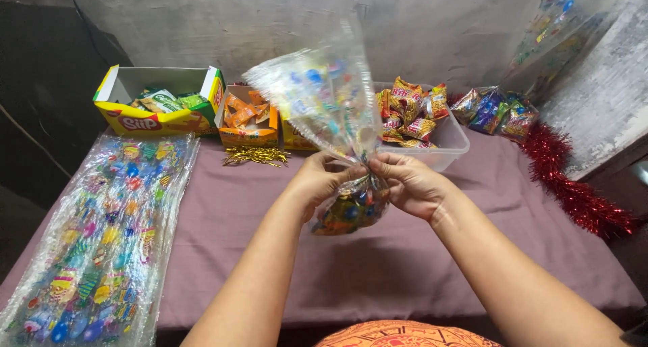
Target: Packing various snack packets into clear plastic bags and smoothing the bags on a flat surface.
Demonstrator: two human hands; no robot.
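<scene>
While both hands meet above the middle of the table, the left hand (322, 179) and the right hand (408, 183) are pinched tight on the neck of a clear printed treat bag (334, 111), fingers closed together around the gathered plastic from either side. The filled bottom of the bag hangs just below the knuckles, bulging with colourful packets, and the loose top fans up and away toward the wall. Something thin and shiny sits at the neck between the fingertips, too small to make out. Underneath lies a mauve tablecloth (270, 252). Over on the left edge, a flat stack of printed cellophane bags (101, 246) stretches toward the near corner. At the back, a yellow cardboard box (156, 104) holds green-wrapped snacks, and just beside it an orange box (248, 121) is packed with small orange wrappers. In front of that orange box, touching it or nearly so, rests a little heap of gold twist ties (255, 156). Behind the hands, a clear plastic tub (442, 144) carries red and yellow snack packets, more shiny packets (491, 111) lie to its right, and red tinsel (574, 185) trails down the right edge.
</scene>
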